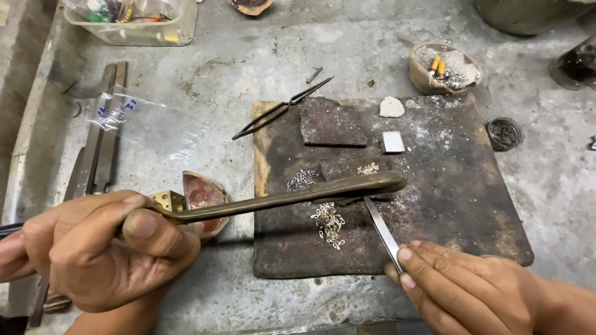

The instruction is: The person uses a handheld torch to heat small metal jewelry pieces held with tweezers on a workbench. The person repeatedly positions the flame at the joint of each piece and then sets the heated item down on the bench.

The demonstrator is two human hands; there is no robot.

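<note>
The small pile of pale metal chain links (328,223) lies just left of the steel tweezers (382,232) pinched in the right hand (462,288), under the long brass torch pipe (279,200) gripped by the left hand (99,248).

torch pipe (292,197): dull brass-brown, darkened at tip | tweezers (382,228): bright steel-grey | soldering board (447,205): charred dark brown, speckled white; rust-orange left edge | small chain links (329,222): pale silver | bench (248,68): mottled grey, stained | broken clay dish (202,191): reddish inside, tan rim | small square block (392,142): white
</note>
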